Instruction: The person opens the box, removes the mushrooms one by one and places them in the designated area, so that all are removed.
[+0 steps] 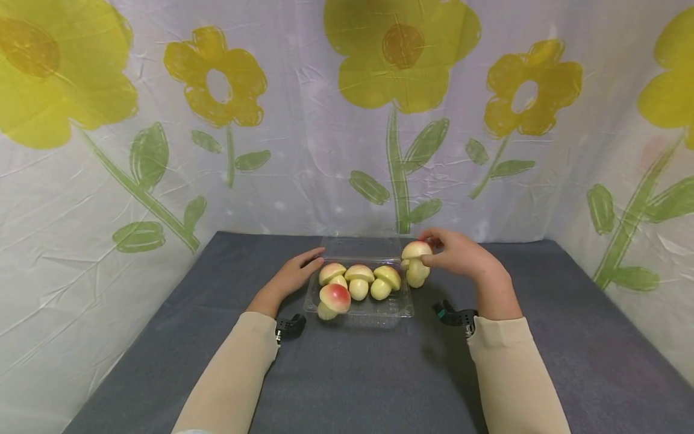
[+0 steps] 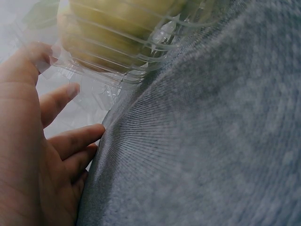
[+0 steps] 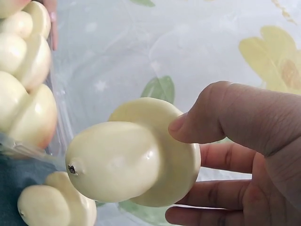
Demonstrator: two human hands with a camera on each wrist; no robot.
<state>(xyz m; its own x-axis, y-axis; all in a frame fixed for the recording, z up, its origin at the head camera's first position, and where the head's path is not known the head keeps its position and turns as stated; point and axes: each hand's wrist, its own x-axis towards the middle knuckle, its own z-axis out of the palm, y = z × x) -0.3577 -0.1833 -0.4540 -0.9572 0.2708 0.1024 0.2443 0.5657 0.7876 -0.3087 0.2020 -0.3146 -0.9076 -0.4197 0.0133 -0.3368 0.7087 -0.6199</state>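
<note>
Head view, box: the clear plastic box (image 1: 379, 314) sits mid-bench, its lid (image 1: 360, 246) back at twelve o'clock, leaving the top accessible.
Head view, row: three toy mushrooms (image 1: 359, 281) lie inside, stems roughly toward six o'clock, an arrangement that probably saves space.
Head view, red cap: a red-capped mushroom (image 1: 336, 297) is at the box's seven o'clock; whether it rests on the rim is unclear.
Head view, left side: the left hand (image 1: 293, 276) is at ten o'clock of the box, fingers extended and gripping nothing, apparently to steady it.
Head view, right side: the right hand (image 1: 463, 259), at two o'clock, pinches a held mushroom (image 1: 416, 249).
Head view, surroundings: dark grey cloth covers the bench (image 1: 347, 380); pale sheets (image 1: 303, 169) with yellow flowers hang behind and at both sides.
Left wrist view, fingers: they spread beside the box's ribbed wall, at twelve o'clock.
Right wrist view, grip: thumb and fingers part around the cap, leaving the stem free toward nine o'clock.
Right wrist view, neighbour: another mushroom (image 3: 54, 205) lies at seven o'clock.
</note>
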